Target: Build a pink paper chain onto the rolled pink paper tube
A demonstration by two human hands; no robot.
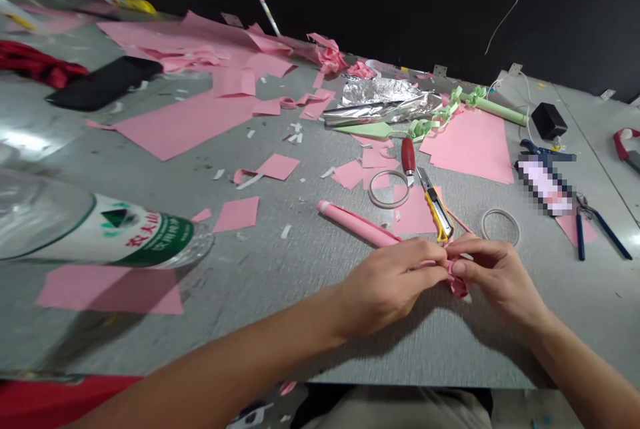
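Close to the table's front edge, my left hand (393, 282) and my right hand (500, 279) meet with fingertips pinched on a small curled piece of pink paper (459, 284). Part of that paper is hidden behind the fingers. A rolled pink paper tube (355, 222) lies just beyond my left hand, its near end covered by the hand. Past the fingertips lies a yellow box cutter (436, 205) with its blade out. One roll of narrow tape (501, 226) is beside my right hand, and another tape roll (389, 189) lies farther left.
A large water bottle (145, 229) lies at left. Beyond the hands are a red-handled knife (409, 157), crumpled foil (385, 101), stacked pink sheets (473, 145) and a green paper tube (500, 111). Blue-handled pliers (600, 225) and a blurred-out phone (545, 183) are at right.
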